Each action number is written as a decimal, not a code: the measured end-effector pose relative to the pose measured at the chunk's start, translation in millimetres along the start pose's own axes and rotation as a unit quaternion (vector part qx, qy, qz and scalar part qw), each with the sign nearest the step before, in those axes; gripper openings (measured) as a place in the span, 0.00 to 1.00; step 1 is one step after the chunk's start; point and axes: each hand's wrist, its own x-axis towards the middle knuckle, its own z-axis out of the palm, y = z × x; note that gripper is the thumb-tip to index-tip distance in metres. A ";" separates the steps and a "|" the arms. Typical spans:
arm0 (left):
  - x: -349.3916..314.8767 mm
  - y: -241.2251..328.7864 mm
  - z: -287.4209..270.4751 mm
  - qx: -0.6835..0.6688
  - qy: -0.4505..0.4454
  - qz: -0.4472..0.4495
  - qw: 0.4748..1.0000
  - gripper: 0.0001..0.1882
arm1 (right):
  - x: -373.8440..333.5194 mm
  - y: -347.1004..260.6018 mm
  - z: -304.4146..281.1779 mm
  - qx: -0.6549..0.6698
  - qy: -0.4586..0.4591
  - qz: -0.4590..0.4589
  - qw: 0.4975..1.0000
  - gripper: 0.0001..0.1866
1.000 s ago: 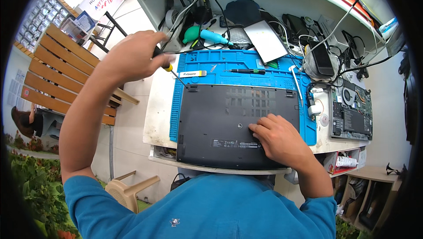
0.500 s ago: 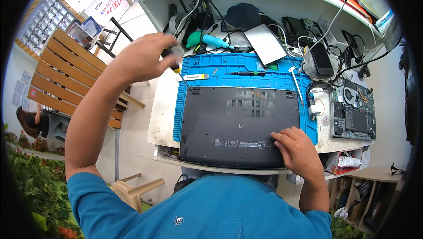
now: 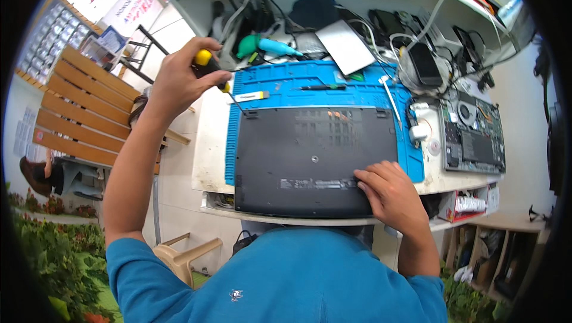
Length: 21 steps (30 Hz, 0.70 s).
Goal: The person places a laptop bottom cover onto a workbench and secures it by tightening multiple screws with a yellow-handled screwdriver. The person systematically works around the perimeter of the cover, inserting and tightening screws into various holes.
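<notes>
A black laptop (image 3: 274, 153) lies bottom side up on a blue work mat (image 3: 280, 73), its vents and labels facing me. My left hand (image 3: 173, 81) is closed around the yellow and black handle of a screwdriver (image 3: 205, 67). The slim shaft slants down to the laptop's far left corner, where the tip meets or nearly meets the casing; I cannot tell which. On the near right part of the laptop rests my right hand (image 3: 390, 195), with its fingers on the casing and nothing held. A second, thin screwdriver (image 3: 323, 87) lies on the mat beyond the laptop.
Right of the mat sits an opened laptop base (image 3: 472, 135) with its fan and battery showing. A phone (image 3: 424, 64), cables and a white rectangular panel (image 3: 345, 47) crowd the back. A green and blue blower (image 3: 268, 46) lies at back left. A wooden bench (image 3: 89, 105) stands left.
My left hand has turned on the screwdriver, so more of the yellow handle shows. The whole view has shifted slightly. My right hand stays on the laptop.
</notes>
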 end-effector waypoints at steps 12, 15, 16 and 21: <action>-62.1 58.0 97.7 -0.352 0.141 0.102 0.920 0.50 | 21.1 -29.3 59.8 -0.079 -0.013 -0.025 0.996 0.31; -67.3 68.4 118.4 -0.353 0.118 0.139 0.918 0.51 | 19.0 -29.2 64.7 -0.087 -0.008 -0.021 0.996 0.32; -67.0 69.7 121.2 -0.350 0.113 0.148 0.918 0.51 | 18.5 -28.7 65.6 -0.088 -0.007 -0.020 0.996 0.33; -65.5 69.5 128.4 -0.336 0.084 0.137 0.928 0.50 | 18.0 -29.3 67.4 -0.084 -0.011 -0.011 0.996 0.33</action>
